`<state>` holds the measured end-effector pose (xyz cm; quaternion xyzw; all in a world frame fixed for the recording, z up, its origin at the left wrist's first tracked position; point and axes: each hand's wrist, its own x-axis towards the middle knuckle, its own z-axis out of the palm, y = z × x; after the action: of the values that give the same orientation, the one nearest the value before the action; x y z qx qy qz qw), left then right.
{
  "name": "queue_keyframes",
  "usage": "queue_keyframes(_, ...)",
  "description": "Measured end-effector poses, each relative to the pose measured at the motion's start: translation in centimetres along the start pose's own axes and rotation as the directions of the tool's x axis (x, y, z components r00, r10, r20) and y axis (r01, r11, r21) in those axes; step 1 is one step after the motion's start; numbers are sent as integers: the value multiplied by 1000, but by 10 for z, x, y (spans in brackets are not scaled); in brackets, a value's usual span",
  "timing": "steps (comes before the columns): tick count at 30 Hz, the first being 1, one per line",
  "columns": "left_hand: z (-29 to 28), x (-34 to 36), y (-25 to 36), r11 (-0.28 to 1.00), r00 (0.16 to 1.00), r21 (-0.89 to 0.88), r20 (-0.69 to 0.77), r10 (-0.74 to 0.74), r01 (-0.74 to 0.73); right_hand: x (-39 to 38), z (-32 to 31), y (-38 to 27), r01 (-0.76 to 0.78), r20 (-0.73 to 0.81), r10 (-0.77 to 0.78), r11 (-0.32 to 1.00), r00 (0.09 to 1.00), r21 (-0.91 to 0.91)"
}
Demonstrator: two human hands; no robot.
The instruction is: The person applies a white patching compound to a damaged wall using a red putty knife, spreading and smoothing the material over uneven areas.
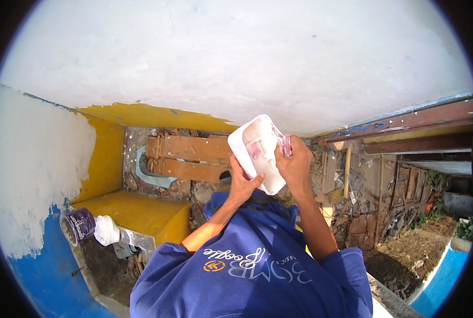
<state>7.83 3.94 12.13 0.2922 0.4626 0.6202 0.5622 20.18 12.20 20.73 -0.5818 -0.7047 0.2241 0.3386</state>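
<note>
Blue shirt (194,291) is closest to the lens, forearms reaching out past it. White tray (249,139) is held just beyond the chest, tilted, inside facing up. Left hand (244,183) grips its near-left edge, thumb over the rim. Right hand (295,161) is closed around a white-smeared reddish piece (285,146) at the tray's right side (probably a tool, mostly hidden by the fingers, can't tell which). Tray contents: thin whitish smears plus a pink patch, so I'd judge the supply low.

Status, going by coverage. Front wall (236,63): white over nearly all the visible face, slightly patchy. Ragged yellow strip (162,114) along its foot looks like the remaining part there. Left wall (40,169): white on the upper portion, uneven lower edge; yellow area (106,151) by the corner and blue area (45,281) below are uncoated. Can't tell if those are meant to be covered, or whether the white is dry. My read: front wall mostly done, left wall partway.

Further out: yellow ledge (135,209) at lower left, bare of white on top; dark purple bucket (78,226) with a white bundle (107,230) just beside it. Brown boards (194,148) lie on the littered ground below the front wall. Reddish-brown beams (406,123) run off to the right.
</note>
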Motion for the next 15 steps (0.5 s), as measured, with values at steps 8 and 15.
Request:
queue_keyframes(8,-9,-1,-16,990,999,139,46,-2,-4,11,12,10,107,213,-87,991,973,-86)
queue_keyframes(15,-14,-2,-4,999,998,-44,51,-22,24,-16,17,-3,123,249,-118,992,961,-9)
